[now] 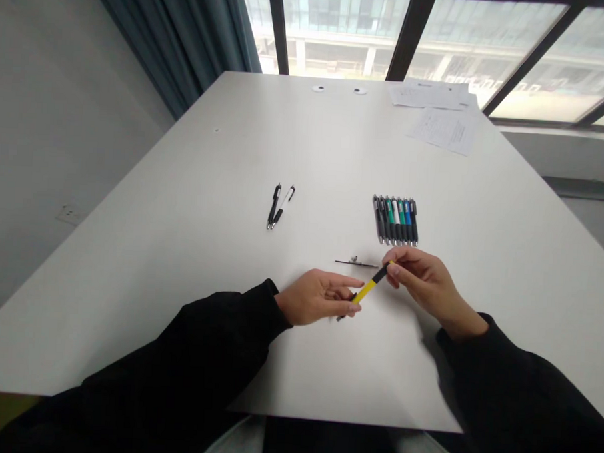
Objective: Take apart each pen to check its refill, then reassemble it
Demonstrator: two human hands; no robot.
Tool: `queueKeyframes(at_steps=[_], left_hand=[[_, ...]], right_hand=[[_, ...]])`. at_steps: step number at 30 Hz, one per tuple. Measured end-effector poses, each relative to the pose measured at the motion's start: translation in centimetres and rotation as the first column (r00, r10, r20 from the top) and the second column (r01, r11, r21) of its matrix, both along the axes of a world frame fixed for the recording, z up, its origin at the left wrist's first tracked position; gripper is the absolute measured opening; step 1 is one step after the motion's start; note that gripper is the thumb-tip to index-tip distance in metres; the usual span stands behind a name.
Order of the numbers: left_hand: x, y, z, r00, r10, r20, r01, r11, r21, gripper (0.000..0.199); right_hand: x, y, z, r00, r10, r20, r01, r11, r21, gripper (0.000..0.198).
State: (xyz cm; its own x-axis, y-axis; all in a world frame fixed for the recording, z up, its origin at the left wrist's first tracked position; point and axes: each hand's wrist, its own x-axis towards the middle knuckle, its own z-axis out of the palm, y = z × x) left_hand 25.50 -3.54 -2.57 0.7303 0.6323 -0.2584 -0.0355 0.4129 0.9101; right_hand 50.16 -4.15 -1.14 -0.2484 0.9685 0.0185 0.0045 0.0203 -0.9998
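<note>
Both my hands are on a yellow pen (364,291) with a black grip, slanting up to the right above the table. At its black-grip end, my right hand (422,278) pinches it between thumb and fingers. Lower down, my left hand (323,297) has its thumb and bent fingers about the clip end, while its index finger stretches out along the pen. Just beyond the hands lies a thin dark ink refill (348,262), with small metallic pen parts (354,258) beside it, too small to make out fully.
To the right, several pens (395,220) lie side by side in a row. A black pen (273,206) and a white pen (284,205) lie further left. Printed papers (446,129) are at the far right of the white table (183,201), and two white oval objects (360,91) near its back edge.
</note>
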Motion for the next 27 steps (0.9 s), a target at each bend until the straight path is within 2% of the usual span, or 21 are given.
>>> queueKeyframes(at_steps=[7, 14, 17, 20, 22, 24, 27], left_hand=[[-0.4, 1.0, 1.2, 0.985, -0.172, 0.005, 0.172, 0.98, -0.105, 0.048], [-0.6, 1.5, 0.9, 0.951, -0.293, 0.098, 0.304, 0.946, -0.117, 0.053], [-0.4, 1.2, 0.5, 0.946, -0.273, 0.175, 0.3, 0.941, -0.154, 0.049], [-0.1, 1.1, 0.2, 0.953, -0.183, 0.242, 0.236, 0.948, -0.215, 0.044], [0.0, 1.2, 0.2, 0.966, -0.11, 0.233, 0.151, 0.975, -0.165, 0.041], [0.0, 1.2, 0.2, 0.979, -0.052, 0.198, 0.061, 0.997, -0.04, 0.041], [-0.1, 1.1, 0.3, 0.992, -0.028, 0.12, 0.006, 0.983, 0.181, 0.042]], right_hand=[[-0.7, -0.3, -0.3, 0.981, 0.088, -0.172, -0.106, 0.99, -0.094, 0.011], [-1.4, -0.2, -0.1, 0.965, 0.075, -0.252, -0.113, 0.984, -0.141, 0.015], [-1.7, -0.3, 0.0, 0.96, 0.055, -0.273, -0.109, 0.977, -0.185, 0.017], [-1.9, -0.2, -0.1, 0.959, 0.005, -0.284, -0.067, 0.976, -0.209, 0.019], [-2.0, -0.1, -0.1, 0.959, -0.05, -0.278, -0.01, 0.978, -0.21, 0.021], [-2.1, 0.0, -0.2, 0.961, -0.093, -0.262, 0.039, 0.978, -0.206, 0.022], [-2.3, 0.0, -0.2, 0.96, -0.125, -0.251, 0.073, 0.975, -0.209, 0.021]])
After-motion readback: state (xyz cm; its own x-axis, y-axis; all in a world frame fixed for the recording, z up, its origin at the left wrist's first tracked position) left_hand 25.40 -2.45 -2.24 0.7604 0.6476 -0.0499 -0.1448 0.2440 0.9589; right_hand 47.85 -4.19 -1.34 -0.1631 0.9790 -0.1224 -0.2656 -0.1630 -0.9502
